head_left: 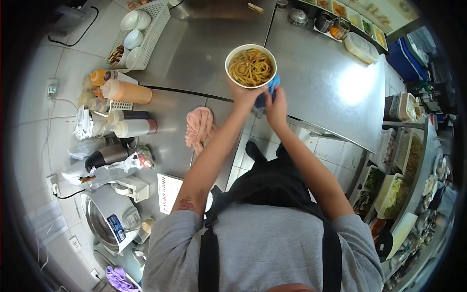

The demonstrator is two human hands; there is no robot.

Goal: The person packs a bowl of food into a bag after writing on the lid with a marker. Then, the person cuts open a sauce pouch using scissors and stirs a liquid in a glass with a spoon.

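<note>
A white round bowl (pixel 227 68) full of noodles (pixel 250 66) is held up in front of me over the steel counter. My left hand (pixel 244 94) grips it from below, its fingers mostly hidden under the base. Close beside the bowl's lower right side, my right hand (pixel 276 104) is closed on a blue cloth (pixel 274 83). Part of the cloth hangs below the bowl, and whether it presses on the bowl's wall I cannot tell.
A pink cloth (pixel 200 127) lies on the left counter near sauce bottles (pixel 127 91). Behind them stands a white basket (pixel 154 30) with bowls. Ingredient trays (pixel 360 20) line the back right. Shelves with vegetable containers (pixel 393 195) are on my right.
</note>
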